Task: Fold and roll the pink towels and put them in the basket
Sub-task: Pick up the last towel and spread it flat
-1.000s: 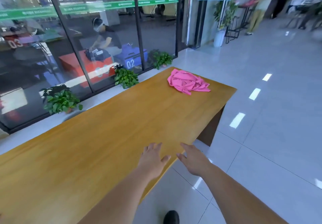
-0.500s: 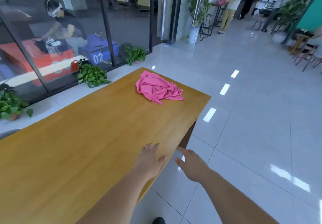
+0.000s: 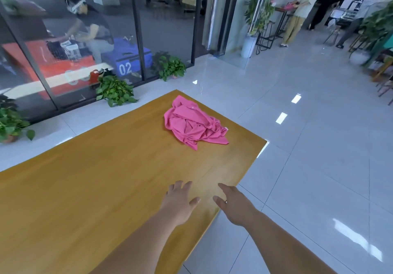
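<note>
Pink towel (image 3: 194,122) sat crumpled near the table's (image 3: 85,188) far end. Both hands, left (image 3: 178,201) & right (image 3: 235,206), were spread flat w/ nothing held. Prob light, floppy; I'd pinch two corners.

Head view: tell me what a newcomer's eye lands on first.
The crumpled pink towel stands out, lying near the far end of the wooden table. In the foreground the left hand and right hand hover open and empty by the table's edge.
</note>
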